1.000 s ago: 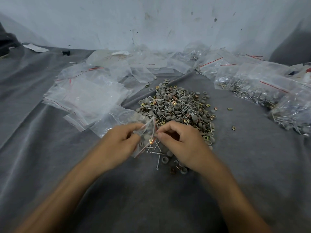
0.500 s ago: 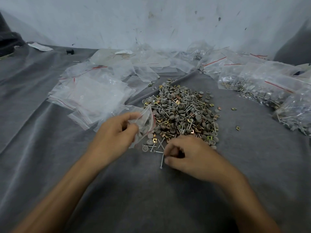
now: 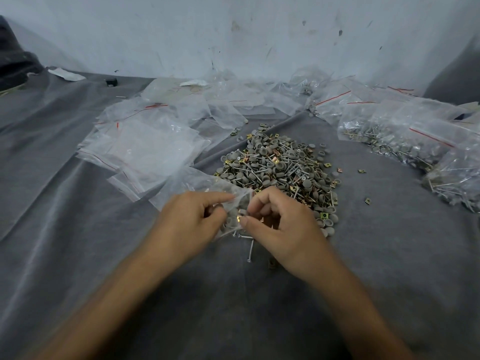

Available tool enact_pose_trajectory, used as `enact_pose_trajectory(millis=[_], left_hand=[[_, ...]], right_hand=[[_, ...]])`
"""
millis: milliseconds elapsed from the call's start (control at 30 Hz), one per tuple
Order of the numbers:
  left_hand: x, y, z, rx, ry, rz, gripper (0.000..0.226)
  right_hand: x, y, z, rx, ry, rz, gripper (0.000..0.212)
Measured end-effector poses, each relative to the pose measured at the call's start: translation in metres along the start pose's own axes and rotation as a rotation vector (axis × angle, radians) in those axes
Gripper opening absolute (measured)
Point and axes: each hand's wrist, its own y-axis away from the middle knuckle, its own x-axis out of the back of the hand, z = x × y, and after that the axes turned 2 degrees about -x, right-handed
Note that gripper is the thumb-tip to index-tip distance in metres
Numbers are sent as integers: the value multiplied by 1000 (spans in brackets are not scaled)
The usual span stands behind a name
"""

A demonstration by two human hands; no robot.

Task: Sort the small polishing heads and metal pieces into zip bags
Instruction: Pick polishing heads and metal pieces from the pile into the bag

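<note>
- Here, the left hand point(image 3: 189, 224) grips a zip bag point(image 3: 197, 183) holding a few parts, while the right hand point(image 3: 280, 229) pinches a small piece point(image 3: 242, 212) at its mouth.
- Just beyond the fingers, the unsorted pile point(image 3: 280, 165) looms large.
- Farther left lie empty bags point(image 3: 145, 149); farther right, filled bags point(image 3: 405, 136). Sorting appears roughly midway.
</note>
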Motion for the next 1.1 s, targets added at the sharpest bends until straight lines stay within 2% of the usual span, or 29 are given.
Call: enact_pose_trajectory(millis=[100,233,333,467,533,633,800,1100], left_hand=[[-1,-1,-2,19,76,-16,39],[-1,-6,-5,39,113,36,26],[3,-6,-5,53,113,49,35],[4,-5,-6,41,136,46,33],[4,-6,-6,39,150,39,30],[5,-6,-7,38,145,31,31],[3,-6,-10,20,127,-5,32],[1,-5,-14,14,168,-26,26]], right_hand=[[-5,-3,1,-21,26,7,12],[3,-4,5,-25,-54,42,11],[16,-5,13,-68,27,72,13],[25,-4,23,-144,394,-128,8],[25,-2,25,-155,473,-176,4],[27,-4,24,-170,496,-218,2],[28,-4,22,-197,370,-214,11],[33,-5,22,-173,503,-303,2]])
